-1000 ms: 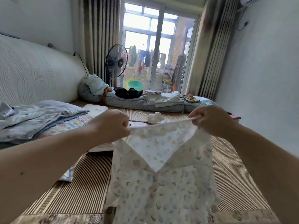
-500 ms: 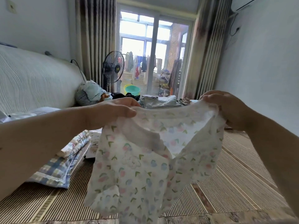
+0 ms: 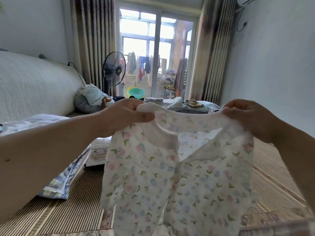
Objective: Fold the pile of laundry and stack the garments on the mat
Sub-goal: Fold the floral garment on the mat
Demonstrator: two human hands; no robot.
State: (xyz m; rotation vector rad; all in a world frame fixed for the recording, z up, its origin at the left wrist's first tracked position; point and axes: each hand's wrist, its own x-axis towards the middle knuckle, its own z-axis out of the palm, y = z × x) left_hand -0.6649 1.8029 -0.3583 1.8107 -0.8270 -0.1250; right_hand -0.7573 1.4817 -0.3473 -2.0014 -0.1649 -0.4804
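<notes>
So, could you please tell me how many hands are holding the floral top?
2. The left hand pinches one shoulder of the floral top; the right hand pinches the other shoulder.

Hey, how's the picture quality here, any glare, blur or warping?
Head view: the window is blown out and backlights the garment; the left hand, right hand and print look softly blurred; the wide lens slants the curtains near the edges.

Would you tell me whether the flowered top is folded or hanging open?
Not folded: the flowered top hangs loose in the air, pinched at its shoulders by the left hand and right hand.
</notes>
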